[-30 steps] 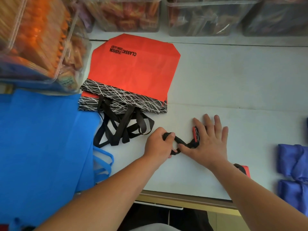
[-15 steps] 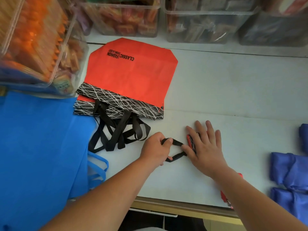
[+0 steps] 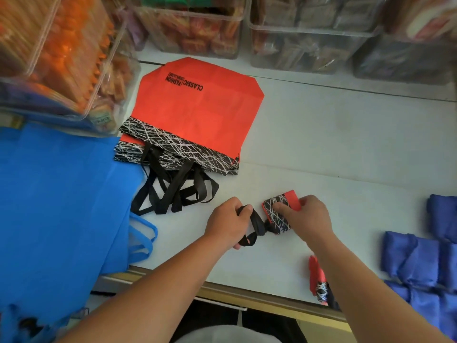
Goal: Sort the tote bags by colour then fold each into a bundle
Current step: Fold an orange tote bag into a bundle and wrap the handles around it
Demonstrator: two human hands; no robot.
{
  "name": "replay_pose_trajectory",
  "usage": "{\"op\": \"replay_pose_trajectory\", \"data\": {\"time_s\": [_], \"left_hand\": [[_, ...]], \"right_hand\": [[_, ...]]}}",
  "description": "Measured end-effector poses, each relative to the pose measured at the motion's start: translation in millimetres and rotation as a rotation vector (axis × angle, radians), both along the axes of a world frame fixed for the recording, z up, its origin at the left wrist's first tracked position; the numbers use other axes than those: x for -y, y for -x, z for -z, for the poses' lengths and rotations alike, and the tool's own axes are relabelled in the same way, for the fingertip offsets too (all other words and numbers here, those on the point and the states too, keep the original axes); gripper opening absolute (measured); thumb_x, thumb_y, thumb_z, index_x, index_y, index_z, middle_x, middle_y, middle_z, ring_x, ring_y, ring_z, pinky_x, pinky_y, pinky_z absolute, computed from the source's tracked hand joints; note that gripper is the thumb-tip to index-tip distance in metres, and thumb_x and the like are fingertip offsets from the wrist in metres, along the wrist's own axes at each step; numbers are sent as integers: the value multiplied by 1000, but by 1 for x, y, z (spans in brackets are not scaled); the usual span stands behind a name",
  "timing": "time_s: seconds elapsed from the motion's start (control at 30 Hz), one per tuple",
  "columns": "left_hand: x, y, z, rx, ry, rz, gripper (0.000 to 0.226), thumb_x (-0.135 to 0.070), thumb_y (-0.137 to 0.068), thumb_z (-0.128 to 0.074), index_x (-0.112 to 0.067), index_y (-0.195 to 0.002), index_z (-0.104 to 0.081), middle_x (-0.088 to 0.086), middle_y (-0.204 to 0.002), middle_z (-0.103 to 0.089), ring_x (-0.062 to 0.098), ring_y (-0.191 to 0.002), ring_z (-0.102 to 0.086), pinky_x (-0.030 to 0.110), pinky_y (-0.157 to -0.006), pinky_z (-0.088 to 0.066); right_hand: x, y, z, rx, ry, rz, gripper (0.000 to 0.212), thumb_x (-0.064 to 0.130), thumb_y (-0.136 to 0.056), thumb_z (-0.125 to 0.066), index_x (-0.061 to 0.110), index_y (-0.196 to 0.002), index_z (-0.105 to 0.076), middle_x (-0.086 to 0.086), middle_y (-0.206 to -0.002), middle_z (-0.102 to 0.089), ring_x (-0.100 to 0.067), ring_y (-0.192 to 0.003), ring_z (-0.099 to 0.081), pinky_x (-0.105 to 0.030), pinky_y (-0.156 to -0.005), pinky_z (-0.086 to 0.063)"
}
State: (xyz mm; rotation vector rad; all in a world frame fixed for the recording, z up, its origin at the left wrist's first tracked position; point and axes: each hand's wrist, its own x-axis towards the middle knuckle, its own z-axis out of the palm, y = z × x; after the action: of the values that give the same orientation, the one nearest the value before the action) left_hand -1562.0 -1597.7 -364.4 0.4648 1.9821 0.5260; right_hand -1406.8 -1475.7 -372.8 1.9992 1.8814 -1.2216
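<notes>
Head camera, looking down: I see the left hand [image 3: 227, 222] with its grip curled round the black handle strap [image 3: 256, 222], and the right hand [image 3: 308, 217] with its grip pinching the folded red-and-black bundle [image 3: 280, 210] that the strap joins, low on the white tabletop [image 3: 346, 149]. Behind them lies a flat stack of red tote bags [image 3: 197, 112]. Blue tote bags [image 3: 61, 206] lie to the left and folded blue bundles [image 3: 415, 261] to the right. A second red bundle [image 3: 315, 276] sits beside the right forearm.

Bundle [image 3: 280, 214] before bag stack [image 3: 197, 115]
</notes>
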Motion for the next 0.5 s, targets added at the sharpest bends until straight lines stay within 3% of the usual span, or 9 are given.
{"op": "replay_pose_trajectory", "data": {"time_s": [0.07,0.17,0.27,0.4,0.5], "left_hand": [[2,0,-5,-12,-4,-26,34,-51,-99,-55,-20,-85,-53,10,-79,-64,31,-57,-70,51,-50,-60],[4,2,-19,32,-13,-97,33,-52,-97,-57,-21,-86,-56,14,-83,-67,32,-58,-73,52,-53,-62],[6,1,-45,145,-32,-168,31,-45,-99,-62,-15,-90,-58,13,-80,-64,32,-63,-71,34,-44,-53],[5,-16,-100,260,-95,-55,27,-44,-97,-66,-18,-89,-62,6,-71,-60,25,-57,-61,25,-39,-42],[-3,-42,-142,229,-177,102,25,-43,-96,-67,-20,-89,-64,4,-72,-62,19,-52,-59,25,-39,-43]], "right_hand": [[-6,6,-6,-119,87,42,46,45,-80,-83,5,-83,-59,-7,-72,-60,-22,-60,-55,-29,-55,-40],[-7,4,-35,-317,86,28,30,34,-82,-84,12,-94,-65,-7,-78,-64,-20,-64,-58,-30,-56,-46],[5,-16,-92,-540,56,-118,24,20,-80,-86,25,-91,-65,-1,-79,-69,-16,-66,-64,-25,-59,-49],[31,-54,-161,-625,50,-367,34,21,-69,-94,35,-87,-68,6,-81,-71,-17,-70,-63,-26,-63,-49],[42,-77,-182,-653,-42,-447,34,19,-70,-94,37,-84,-69,6,-82,-72,-16,-72,-66,-25,-61,-50]]}}
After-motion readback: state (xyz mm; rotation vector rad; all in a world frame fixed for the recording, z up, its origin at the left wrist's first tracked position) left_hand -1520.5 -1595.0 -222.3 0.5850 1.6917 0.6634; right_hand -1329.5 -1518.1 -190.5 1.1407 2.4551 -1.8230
